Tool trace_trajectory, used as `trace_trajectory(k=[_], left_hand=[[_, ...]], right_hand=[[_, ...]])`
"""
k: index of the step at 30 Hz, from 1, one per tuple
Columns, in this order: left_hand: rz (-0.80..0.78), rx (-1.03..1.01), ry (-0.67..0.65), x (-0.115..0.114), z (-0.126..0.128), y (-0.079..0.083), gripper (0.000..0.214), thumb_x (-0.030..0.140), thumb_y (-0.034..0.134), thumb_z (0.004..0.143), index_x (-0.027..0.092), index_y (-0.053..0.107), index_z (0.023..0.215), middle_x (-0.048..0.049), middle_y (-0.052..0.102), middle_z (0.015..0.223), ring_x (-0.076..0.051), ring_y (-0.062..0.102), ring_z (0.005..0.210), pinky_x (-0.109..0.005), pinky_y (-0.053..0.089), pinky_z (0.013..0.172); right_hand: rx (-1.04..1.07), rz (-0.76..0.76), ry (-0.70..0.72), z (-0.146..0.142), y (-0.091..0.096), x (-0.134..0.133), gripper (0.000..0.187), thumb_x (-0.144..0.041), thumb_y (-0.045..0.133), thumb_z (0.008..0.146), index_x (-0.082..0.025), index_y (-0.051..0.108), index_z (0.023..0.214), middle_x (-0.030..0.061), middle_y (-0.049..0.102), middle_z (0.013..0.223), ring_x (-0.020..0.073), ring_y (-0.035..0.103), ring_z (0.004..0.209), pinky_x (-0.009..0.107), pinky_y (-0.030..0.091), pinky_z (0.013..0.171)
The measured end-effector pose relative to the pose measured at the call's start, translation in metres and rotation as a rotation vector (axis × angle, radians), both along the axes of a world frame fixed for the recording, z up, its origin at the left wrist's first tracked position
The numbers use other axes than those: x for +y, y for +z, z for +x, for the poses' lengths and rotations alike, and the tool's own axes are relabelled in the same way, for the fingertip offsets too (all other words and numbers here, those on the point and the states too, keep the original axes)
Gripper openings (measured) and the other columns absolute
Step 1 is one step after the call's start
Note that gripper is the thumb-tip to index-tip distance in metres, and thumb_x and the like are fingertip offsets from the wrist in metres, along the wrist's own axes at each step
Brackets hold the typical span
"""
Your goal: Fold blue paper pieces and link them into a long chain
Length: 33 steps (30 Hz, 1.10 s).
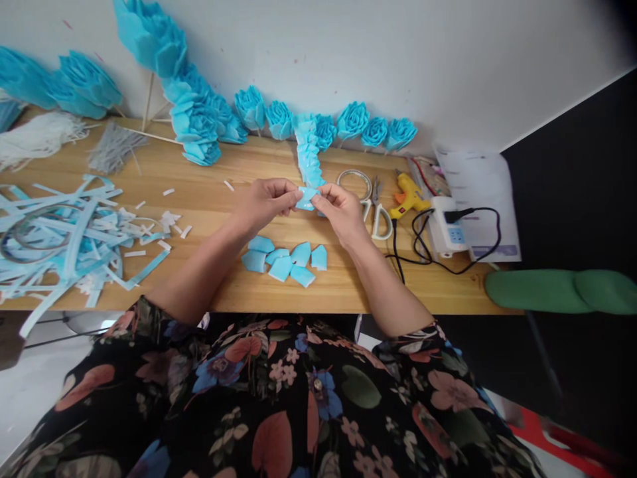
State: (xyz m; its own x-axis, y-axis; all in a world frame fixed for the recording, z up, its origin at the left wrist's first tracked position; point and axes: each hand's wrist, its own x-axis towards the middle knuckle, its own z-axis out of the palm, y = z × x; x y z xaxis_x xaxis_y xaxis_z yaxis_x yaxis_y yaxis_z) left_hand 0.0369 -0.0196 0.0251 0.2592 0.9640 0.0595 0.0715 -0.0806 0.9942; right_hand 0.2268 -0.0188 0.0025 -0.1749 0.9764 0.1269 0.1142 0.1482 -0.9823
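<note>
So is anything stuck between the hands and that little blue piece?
Nothing visible: the left hand and right hand both pinch the blue piece. The loose petals lie apart, nearer the person.

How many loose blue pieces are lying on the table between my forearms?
7 visible: two blue pieces at left, two mid-left, two mid-right, one far right. More may be hidden underneath.
</note>
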Motion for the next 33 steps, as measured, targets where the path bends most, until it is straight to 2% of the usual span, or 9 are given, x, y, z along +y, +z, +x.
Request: trace_trajectory(k=[5, 9, 16, 20, 26, 30, 33], left_hand=[[0.005, 0.020, 0.033, 0.001, 0.001, 0.000, 0.025, 0.031, 0.076, 0.081, 0.015, 0.063, 0.068, 0.0025, 0.059, 0.057, -0.007, 0.050, 0.052, -0.019, 0.041, 0.054], [0.010, 0.028, 0.073, 0.002, 0.000, -0.001, 0.021, 0.026, 0.074, 0.082, 0.015, 0.063, 0.069, 0.0026, 0.059, 0.057, -0.007, 0.050, 0.052, -0.019, 0.040, 0.054], [0.025, 0.044, 0.077, 0.001, 0.001, -0.003, 0.019, 0.023, 0.073, 0.082, 0.015, 0.063, 0.068, 0.0026, 0.060, 0.058, -0.006, 0.050, 0.052, -0.019, 0.039, 0.053], [0.006, 0.030, 0.048, 0.000, 0.002, -0.001, 0.023, 0.029, 0.074, 0.085, 0.015, 0.064, 0.069, 0.0017, 0.062, 0.060, -0.007, 0.051, 0.053, -0.019, 0.042, 0.055], [-0.074, -0.062, 0.006, -0.004, 0.004, 0.000, 0.041, 0.049, 0.063, 0.095, 0.015, 0.063, 0.071, -0.0031, 0.067, 0.066, -0.009, 0.056, 0.055, -0.021, 0.046, 0.056], [-0.121, -0.052, -0.046, -0.005, 0.005, -0.002, 0.027, 0.039, 0.077, 0.083, 0.015, 0.066, 0.077, -0.0006, 0.067, 0.067, -0.007, 0.053, 0.055, -0.019, 0.043, 0.054], [-0.144, -0.063, -0.090, -0.005, 0.007, -0.005, 0.021, 0.031, 0.079, 0.077, 0.016, 0.065, 0.078, 0.0008, 0.066, 0.067, -0.007, 0.052, 0.054, -0.019, 0.041, 0.053]], right_hand=[[0.024, -0.020, 0.032, 0.000, 0.002, -0.001, 0.040, -0.060, 0.074, 0.078, -0.022, 0.065, 0.079, -0.0034, 0.057, 0.071, 0.0108, 0.048, 0.067, 0.026, 0.040, 0.064], [-0.004, -0.021, 0.028, 0.001, 0.008, -0.003, 0.037, -0.059, 0.069, 0.083, -0.022, 0.066, 0.077, -0.0024, 0.059, 0.073, 0.0123, 0.052, 0.072, 0.027, 0.043, 0.068], [0.002, -0.023, 0.025, -0.001, 0.006, -0.003, 0.034, -0.055, 0.073, 0.079, -0.021, 0.067, 0.078, -0.0032, 0.058, 0.071, 0.0107, 0.047, 0.067, 0.026, 0.038, 0.064], [-0.021, 0.038, 0.012, 0.000, 0.003, -0.002, 0.031, -0.050, 0.072, 0.082, -0.020, 0.066, 0.076, -0.0043, 0.053, 0.067, 0.0096, 0.043, 0.063, 0.026, 0.036, 0.062], [-0.028, 0.080, -0.062, 0.003, 0.001, -0.001, 0.028, -0.049, 0.068, 0.087, -0.022, 0.066, 0.080, -0.0030, 0.056, 0.071, 0.0116, 0.049, 0.068, 0.027, 0.041, 0.065], [-0.028, 0.087, -0.071, 0.004, 0.000, 0.000, 0.027, -0.048, 0.067, 0.087, -0.022, 0.067, 0.080, -0.0028, 0.056, 0.071, 0.0118, 0.050, 0.069, 0.027, 0.042, 0.066], [-0.037, 0.105, -0.070, 0.004, -0.001, 0.000, 0.026, -0.047, 0.067, 0.087, -0.022, 0.067, 0.081, -0.0029, 0.057, 0.072, 0.0117, 0.050, 0.070, 0.027, 0.043, 0.067]])
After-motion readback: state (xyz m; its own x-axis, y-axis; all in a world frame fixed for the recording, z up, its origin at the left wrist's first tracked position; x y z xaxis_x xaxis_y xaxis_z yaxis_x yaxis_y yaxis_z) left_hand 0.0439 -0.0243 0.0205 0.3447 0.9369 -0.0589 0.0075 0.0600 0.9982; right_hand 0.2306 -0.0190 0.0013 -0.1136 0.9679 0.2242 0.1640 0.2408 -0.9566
